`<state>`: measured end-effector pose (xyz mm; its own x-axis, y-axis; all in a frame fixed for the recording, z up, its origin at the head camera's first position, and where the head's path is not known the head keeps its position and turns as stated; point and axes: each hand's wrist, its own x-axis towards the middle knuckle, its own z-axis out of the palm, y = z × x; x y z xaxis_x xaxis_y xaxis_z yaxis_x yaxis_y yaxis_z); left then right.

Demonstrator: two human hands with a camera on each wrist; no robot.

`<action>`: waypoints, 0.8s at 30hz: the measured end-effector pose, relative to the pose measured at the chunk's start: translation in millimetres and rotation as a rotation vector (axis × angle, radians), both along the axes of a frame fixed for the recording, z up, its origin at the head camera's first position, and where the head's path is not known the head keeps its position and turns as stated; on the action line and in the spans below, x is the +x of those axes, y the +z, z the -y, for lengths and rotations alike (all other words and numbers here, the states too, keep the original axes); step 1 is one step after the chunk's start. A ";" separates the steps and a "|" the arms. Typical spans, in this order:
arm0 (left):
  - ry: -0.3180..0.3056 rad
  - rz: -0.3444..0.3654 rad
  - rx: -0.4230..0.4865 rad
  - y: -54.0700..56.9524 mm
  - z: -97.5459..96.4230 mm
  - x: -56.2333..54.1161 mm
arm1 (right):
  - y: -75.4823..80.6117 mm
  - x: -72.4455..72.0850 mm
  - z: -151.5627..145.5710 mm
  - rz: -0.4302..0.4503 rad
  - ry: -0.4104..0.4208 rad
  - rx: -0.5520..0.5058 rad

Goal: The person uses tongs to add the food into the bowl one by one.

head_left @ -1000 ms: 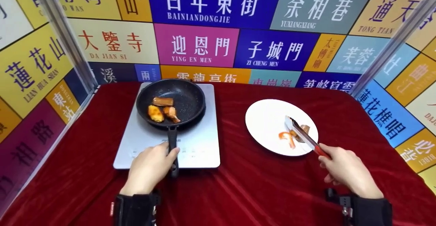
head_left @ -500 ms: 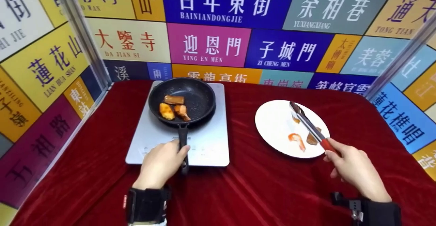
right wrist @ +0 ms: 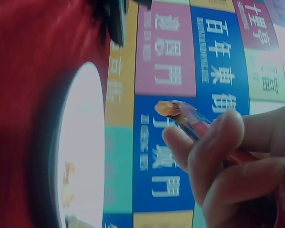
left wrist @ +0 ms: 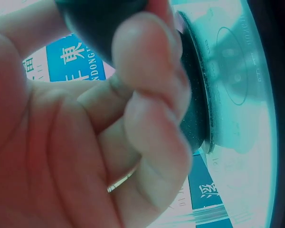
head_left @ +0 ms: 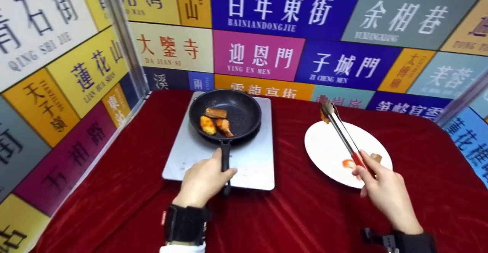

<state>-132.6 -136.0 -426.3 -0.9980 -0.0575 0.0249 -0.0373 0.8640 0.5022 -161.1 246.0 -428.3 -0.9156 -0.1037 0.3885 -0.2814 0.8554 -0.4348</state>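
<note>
My left hand (head_left: 204,180) grips the black handle (head_left: 225,157) of a frying pan (head_left: 246,113). In the pan lie a brown block of food (head_left: 216,113), a yellow piece (head_left: 207,125) and an orange-brown piece (head_left: 224,127). With my right hand (head_left: 387,188) I hold red-handled metal tongs (head_left: 343,134); their tips pinch a small golden-brown food piece (right wrist: 167,108), raised off the white plate (head_left: 324,146). A shrimp (head_left: 348,164) and a brown piece (head_left: 376,157) rest on that plate, partly hidden by the tongs and my hand.
Under the pan is a silver induction cooker (head_left: 259,161). A dark red cloth (head_left: 289,215) covers the table. Behind it stand panels (head_left: 259,56) printed with Chinese characters, joined at the left by a clear upright edge (head_left: 126,35).
The tongs have lifted the golden-brown piece from the plate, and their tips now point up past its far rim. My left hand keeps its grip on the handle. The head view has shifted left.
</note>
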 end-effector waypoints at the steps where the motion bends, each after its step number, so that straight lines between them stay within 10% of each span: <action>1: -0.001 0.000 -0.004 0.0 -1.3 -0.9 | 0.3 -1.4 4.7 -0.009 0.007 -0.011; 24: -0.022 -0.004 0.003 1.6 4.9 -1.7 | -8.6 -57.9 158.1 0.127 0.265 -0.265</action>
